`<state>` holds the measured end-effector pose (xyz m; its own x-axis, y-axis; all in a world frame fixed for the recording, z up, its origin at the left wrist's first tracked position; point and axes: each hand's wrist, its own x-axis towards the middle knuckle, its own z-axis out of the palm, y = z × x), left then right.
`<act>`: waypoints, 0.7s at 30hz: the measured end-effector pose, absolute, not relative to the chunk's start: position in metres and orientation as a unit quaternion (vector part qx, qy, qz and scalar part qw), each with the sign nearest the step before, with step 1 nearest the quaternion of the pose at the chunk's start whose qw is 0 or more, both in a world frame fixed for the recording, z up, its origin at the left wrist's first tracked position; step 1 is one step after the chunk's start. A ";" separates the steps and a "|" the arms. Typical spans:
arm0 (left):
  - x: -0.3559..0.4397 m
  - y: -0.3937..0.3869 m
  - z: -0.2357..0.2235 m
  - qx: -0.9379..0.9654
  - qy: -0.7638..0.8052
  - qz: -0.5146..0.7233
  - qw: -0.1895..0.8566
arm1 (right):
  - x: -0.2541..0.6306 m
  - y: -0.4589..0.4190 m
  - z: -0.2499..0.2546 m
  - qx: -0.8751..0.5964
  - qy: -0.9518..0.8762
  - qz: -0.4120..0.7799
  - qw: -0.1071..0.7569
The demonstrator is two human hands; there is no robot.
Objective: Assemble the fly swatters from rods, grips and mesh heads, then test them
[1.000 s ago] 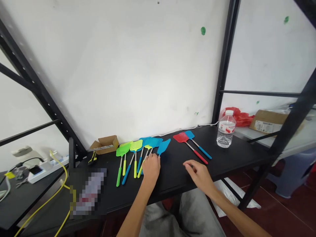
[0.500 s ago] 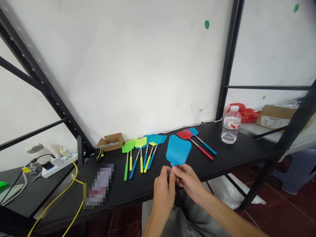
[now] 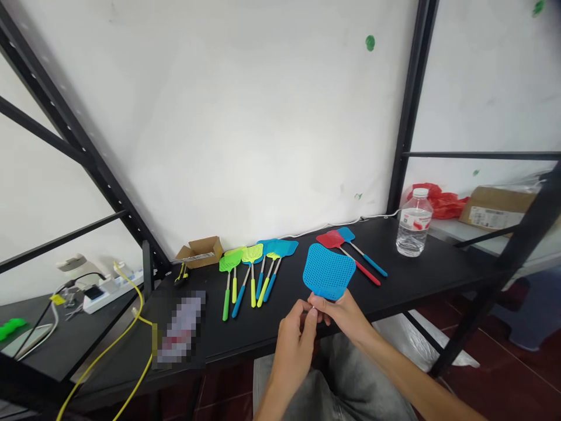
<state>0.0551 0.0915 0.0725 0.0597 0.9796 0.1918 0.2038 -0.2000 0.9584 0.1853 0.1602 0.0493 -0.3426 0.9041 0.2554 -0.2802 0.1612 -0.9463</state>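
A blue fly swatter is held up over the table's front edge, its perforated head facing me. My right hand pinches it at the base of the head. Just below, the closed fingers of my left hand grip its thin shaft, most of which they hide. Several green, yellow and blue fly swatters lie side by side on the black table, handles towards me. A red fly swatter and another blue one lie behind and to the right of my hands.
A water bottle stands on the right. At the back left lie an open cardboard box and a black-and-yellow tool. A blurred-out object lies left of the swatters. A yellow cable and power strip are further left.
The held swatter's head has turned and tipped a little to the right and towards me. My hands remain together on it, slightly lower. The view has shifted a little.
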 end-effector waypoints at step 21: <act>0.057 0.082 0.082 0.695 0.551 0.368 0.278 | 0.239 0.198 0.079 -0.321 -0.462 0.512 0.649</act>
